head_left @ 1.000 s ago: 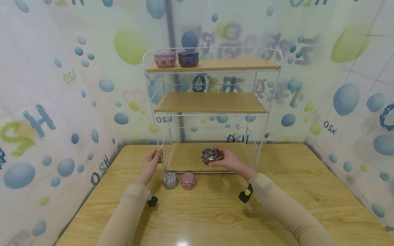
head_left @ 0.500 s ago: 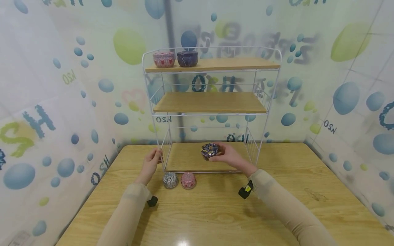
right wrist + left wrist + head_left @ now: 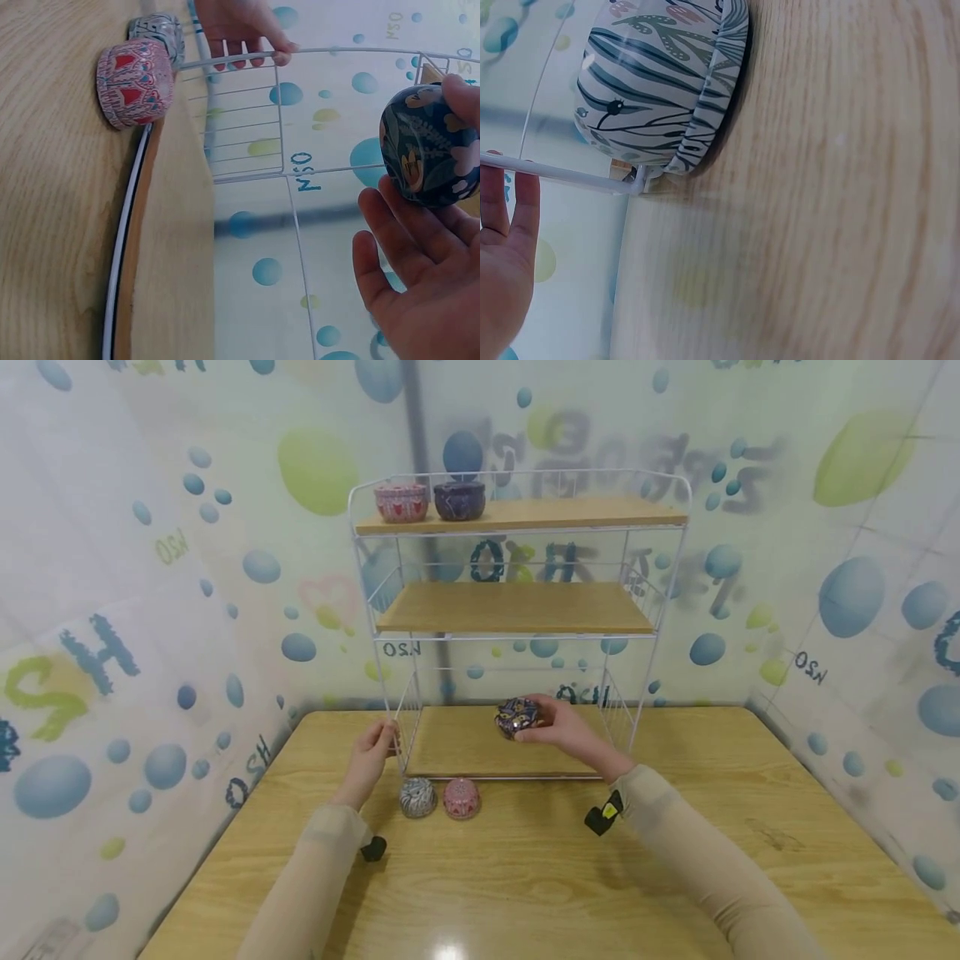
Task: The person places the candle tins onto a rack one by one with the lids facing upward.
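My right hand point(image 3: 566, 731) holds a small round dark blue floral tin point(image 3: 516, 718) between thumb and fingers, raised above the bottom shelf. In the right wrist view the tin point(image 3: 427, 146) shows pale flowers and leaves. My left hand point(image 3: 369, 753) grips the front left upright of the white wire shelf rack point(image 3: 381, 681); its fingers point(image 3: 526, 210) curl at the rod. On the table before the rack sit a grey-and-white leaf-patterned tin point(image 3: 417, 797) and a pink tin with red motifs point(image 3: 461, 799), side by side and apart from both hands.
Another pink tin point(image 3: 402, 504) and a dark purple tin point(image 3: 460, 502) stand at the left end of the top shelf point(image 3: 585, 512). The middle shelf point(image 3: 517, 607) lies above my right hand. Patterned walls enclose the wooden table point(image 3: 525, 877) behind and at the sides.
My right hand has moved slightly up and away with the dark blue tin. The left hand keeps its grip on the rack upright, and the other tins stay put.
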`<action>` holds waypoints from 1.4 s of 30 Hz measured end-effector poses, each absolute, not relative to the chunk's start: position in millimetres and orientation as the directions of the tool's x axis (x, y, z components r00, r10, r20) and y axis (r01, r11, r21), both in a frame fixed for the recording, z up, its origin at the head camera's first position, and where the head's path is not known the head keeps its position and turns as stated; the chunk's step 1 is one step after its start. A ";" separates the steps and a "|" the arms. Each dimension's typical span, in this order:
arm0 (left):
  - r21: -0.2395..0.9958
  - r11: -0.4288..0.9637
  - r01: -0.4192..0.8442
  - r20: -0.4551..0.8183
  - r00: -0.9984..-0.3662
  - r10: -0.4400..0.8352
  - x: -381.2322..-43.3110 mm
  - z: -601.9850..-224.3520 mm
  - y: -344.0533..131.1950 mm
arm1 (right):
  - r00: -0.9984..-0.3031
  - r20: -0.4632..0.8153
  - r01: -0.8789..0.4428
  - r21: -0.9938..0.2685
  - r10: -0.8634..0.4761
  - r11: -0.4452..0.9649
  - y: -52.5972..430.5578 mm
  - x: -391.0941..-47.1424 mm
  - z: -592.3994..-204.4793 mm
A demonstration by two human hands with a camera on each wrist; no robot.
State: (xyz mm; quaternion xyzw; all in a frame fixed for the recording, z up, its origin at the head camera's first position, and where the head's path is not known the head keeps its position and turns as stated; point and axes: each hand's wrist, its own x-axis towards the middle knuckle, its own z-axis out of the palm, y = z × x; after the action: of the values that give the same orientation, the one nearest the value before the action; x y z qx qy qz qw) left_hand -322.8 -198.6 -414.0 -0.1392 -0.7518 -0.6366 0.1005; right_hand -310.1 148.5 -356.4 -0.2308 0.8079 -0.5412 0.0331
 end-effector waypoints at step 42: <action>0.937 0.115 0.330 0.326 -0.944 0.052 -324.6 -416.0 -196.6 | -0.871 0.257 -0.393 -0.876 -0.420 0.280 158.3 -310.7 -301.3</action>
State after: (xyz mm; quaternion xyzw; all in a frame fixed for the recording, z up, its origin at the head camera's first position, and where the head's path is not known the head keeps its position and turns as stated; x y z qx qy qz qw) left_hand -324.6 -196.6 -416.0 -0.1294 -0.7391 -0.6523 0.1066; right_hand -310.7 158.3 -301.3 -0.2540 0.7998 -0.5438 0.0123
